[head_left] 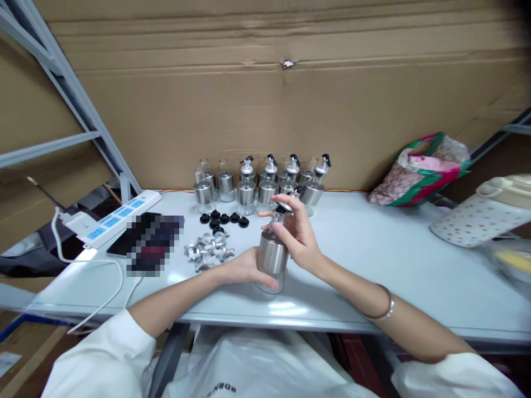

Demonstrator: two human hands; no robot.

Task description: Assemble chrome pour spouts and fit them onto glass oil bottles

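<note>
- Two bare hands meet on a glass bottle (272,255) wrapped in a brushed-metal sleeve, near the front edge of a pale table (373,271); it stands nearly upright, though whether its base touches the surface cannot be told.
- The left hand (248,267) closes around the lower body, thumb across the front and most fingers hidden behind; the right hand (299,228) grips the neck, thumb against the glass, index finger bent over the silver-and-black top (284,208), the others loosely spread behind.
- The bottle looks rigid and fairly light, with no liquid visible; glass and polished metal are likely slippery, and a knock could chip the base or neck; the broad sleeve seems the surest hold, the slim neck better suited to steadying.
- Silver spout pieces (208,251) and black stoppers (224,219) lie to the left, near enough to be swept by a forearm; a row of similar bottles (246,194) lines the cardboard wall (249,121) behind, limiting reach forward.
- The widest room for moving appears rightward, toward the spotted jug (473,215); the front table edge, close below the bottle, calls for care.
</note>
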